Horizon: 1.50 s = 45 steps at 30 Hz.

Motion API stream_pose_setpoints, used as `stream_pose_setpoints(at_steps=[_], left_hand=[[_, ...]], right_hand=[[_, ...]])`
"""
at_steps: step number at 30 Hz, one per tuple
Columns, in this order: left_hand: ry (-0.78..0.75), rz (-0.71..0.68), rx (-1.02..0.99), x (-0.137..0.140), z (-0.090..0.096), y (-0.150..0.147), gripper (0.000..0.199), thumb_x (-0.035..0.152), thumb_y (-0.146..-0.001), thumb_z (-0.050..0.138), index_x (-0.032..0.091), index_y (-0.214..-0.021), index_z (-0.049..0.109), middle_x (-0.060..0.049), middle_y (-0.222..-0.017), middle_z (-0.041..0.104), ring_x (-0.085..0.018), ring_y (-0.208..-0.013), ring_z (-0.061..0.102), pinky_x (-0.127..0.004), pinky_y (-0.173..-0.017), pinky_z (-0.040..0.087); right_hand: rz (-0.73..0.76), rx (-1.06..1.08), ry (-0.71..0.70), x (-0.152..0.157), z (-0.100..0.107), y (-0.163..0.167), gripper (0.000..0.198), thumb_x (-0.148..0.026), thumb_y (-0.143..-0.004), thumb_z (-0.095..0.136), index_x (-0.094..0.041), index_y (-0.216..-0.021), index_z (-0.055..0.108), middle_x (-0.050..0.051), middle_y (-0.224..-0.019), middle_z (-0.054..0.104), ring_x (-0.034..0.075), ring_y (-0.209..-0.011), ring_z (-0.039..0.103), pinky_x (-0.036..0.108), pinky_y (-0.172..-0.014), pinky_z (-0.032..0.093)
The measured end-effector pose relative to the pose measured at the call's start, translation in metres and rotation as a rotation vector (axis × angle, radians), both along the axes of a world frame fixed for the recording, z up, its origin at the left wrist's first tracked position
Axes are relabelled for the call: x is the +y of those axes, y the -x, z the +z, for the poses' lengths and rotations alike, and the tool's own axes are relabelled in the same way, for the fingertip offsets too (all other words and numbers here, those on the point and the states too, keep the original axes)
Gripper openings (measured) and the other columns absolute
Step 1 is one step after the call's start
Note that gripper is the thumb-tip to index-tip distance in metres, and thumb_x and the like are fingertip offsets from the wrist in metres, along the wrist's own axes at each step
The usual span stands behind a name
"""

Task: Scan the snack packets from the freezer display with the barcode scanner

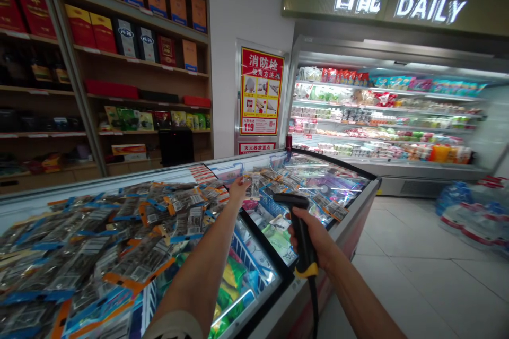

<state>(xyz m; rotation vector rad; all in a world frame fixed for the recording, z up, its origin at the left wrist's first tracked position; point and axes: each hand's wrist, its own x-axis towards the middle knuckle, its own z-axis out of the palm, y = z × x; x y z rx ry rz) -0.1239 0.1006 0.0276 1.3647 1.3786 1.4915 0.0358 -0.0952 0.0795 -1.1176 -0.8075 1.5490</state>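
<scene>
**shelfwatcher:** What's each hand doing here, closest stuff first?

**aisle9:** Nearest is the right hand (314,241), fist wrapped tight around the grip of a black barcode scanner (299,233). The scanner head points away from the person, over the glass, and its cable (315,304) drops straight down from the yellow base under the fist. It hovers just above the near right rim of the chest freezer (358,211).

**shelfwatcher:** And the left?

**aisle9:** The left hand (238,189) is stretched further out across the freezer lid, well ahead of the scanner and off to its left. Fingers are pinched on a small clear snack packet (254,184) that sticks out to the right of them, right at the far edge of the big pile of packets (103,243) covering the left side of the lid. So the packet sits beyond the scanner head, a bit left of where it aims.

**shelfwatcher:** Behind all that?

**aisle9:** Frozen goods under the glass, then a red fire hydrant poster (260,92) on the white wall, wooden shelves (139,63) of boxes on the left, and a lit open cooler (385,116) on the right under a sign reading DAILY (429,8).
</scene>
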Motion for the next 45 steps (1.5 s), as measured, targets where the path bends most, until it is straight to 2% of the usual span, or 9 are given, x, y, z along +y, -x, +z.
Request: stream_pose_setpoints(at_steps=[9, 19, 22, 26, 31, 35, 39, 42, 45], left_hand=[[0.136, 0.121, 0.679, -0.013, 0.037, 0.078, 0.030, 0.026, -0.063, 0.057, 0.018, -0.091, 0.063, -0.003, -0.084, 0.066, -0.019, -0.079, 0.059, -0.024, -0.064, 0.043], [0.310, 0.406, 1.106, -0.038, 0.058, 0.122, 0.037, 0.024, -0.070, 0.045, 0.015, -0.106, 0.054, -0.017, -0.111, 0.052, -0.031, -0.104, 0.046, -0.043, -0.082, 0.036], [0.214, 0.478, 1.123, -0.036, 0.064, 0.109, 0.036, 0.021, -0.072, 0.042, 0.016, -0.106, 0.054, -0.016, -0.111, 0.050, -0.032, -0.105, 0.043, -0.045, -0.081, 0.036], [0.069, 0.351, 1.019, -0.016, 0.059, 0.061, 0.041, 0.017, -0.073, 0.039, 0.020, -0.112, 0.050, -0.012, -0.111, 0.051, -0.027, -0.104, 0.045, -0.037, -0.081, 0.039], [0.021, 0.016, 0.970, 0.019, 0.014, -0.018, 0.044, 0.014, -0.076, 0.035, 0.016, -0.119, 0.044, -0.011, -0.123, 0.045, -0.020, -0.113, 0.040, -0.031, -0.091, 0.032], [0.045, -0.153, 1.003, 0.031, -0.023, -0.056, 0.046, 0.021, -0.077, 0.038, 0.020, -0.124, 0.038, -0.007, -0.136, 0.028, -0.023, -0.123, 0.026, -0.039, -0.095, 0.027], [0.019, -0.246, 1.119, 0.026, -0.025, -0.059, 0.039, 0.022, -0.078, 0.037, 0.023, -0.116, 0.046, -0.008, -0.127, 0.042, -0.024, -0.121, 0.030, -0.047, -0.095, 0.020], [0.014, -0.262, 1.170, 0.017, -0.009, -0.047, 0.026, 0.017, -0.075, 0.041, 0.022, -0.092, 0.059, -0.008, -0.103, 0.060, -0.023, -0.104, 0.049, -0.046, -0.093, 0.023], [0.041, -0.214, 1.169, 0.009, 0.005, -0.032, 0.022, 0.019, -0.074, 0.040, 0.019, -0.083, 0.061, -0.010, -0.094, 0.063, -0.024, -0.093, 0.055, -0.044, -0.087, 0.031]], right_hand=[[-0.129, -0.034, -0.020, 0.010, 0.000, -0.029, 0.019, -0.036, -0.073, 0.048, -0.017, -0.072, 0.049, -0.004, -0.041, 0.049, 0.008, -0.031, 0.045, 0.017, -0.029, 0.032], [-0.128, -0.032, -0.058, 0.020, -0.006, -0.036, 0.021, -0.038, -0.071, 0.051, -0.017, -0.071, 0.050, -0.004, -0.043, 0.050, 0.009, -0.032, 0.046, 0.019, -0.030, 0.035], [-0.136, -0.026, -0.041, 0.022, -0.006, -0.038, 0.021, -0.038, -0.072, 0.050, -0.017, -0.072, 0.051, -0.004, -0.042, 0.049, 0.008, -0.032, 0.045, 0.018, -0.030, 0.034], [-0.152, -0.019, -0.036, 0.026, -0.005, -0.040, 0.020, -0.037, -0.073, 0.049, -0.017, -0.071, 0.050, -0.004, -0.042, 0.049, 0.008, -0.031, 0.045, 0.018, -0.030, 0.034], [-0.184, -0.016, -0.015, 0.035, -0.006, -0.046, 0.020, -0.036, -0.073, 0.049, -0.017, -0.073, 0.051, -0.004, -0.042, 0.049, 0.008, -0.031, 0.045, 0.018, -0.029, 0.034], [-0.196, -0.039, -0.003, 0.041, -0.010, -0.052, 0.020, -0.037, -0.073, 0.049, -0.017, -0.073, 0.050, -0.004, -0.041, 0.049, 0.009, -0.030, 0.045, 0.018, -0.029, 0.033], [-0.206, -0.036, 0.001, 0.045, -0.013, -0.054, 0.020, -0.037, -0.072, 0.050, -0.017, -0.073, 0.050, -0.004, -0.042, 0.051, 0.009, -0.030, 0.045, 0.018, -0.029, 0.033], [-0.190, -0.037, -0.002, 0.045, -0.014, -0.051, 0.020, -0.037, -0.072, 0.050, -0.017, -0.073, 0.051, -0.004, -0.042, 0.051, 0.009, -0.031, 0.045, 0.019, -0.030, 0.034], [-0.180, -0.048, 0.001, 0.043, -0.013, -0.045, 0.020, -0.037, -0.072, 0.049, -0.017, -0.074, 0.051, -0.004, -0.043, 0.051, 0.009, -0.031, 0.045, 0.019, -0.029, 0.034]])
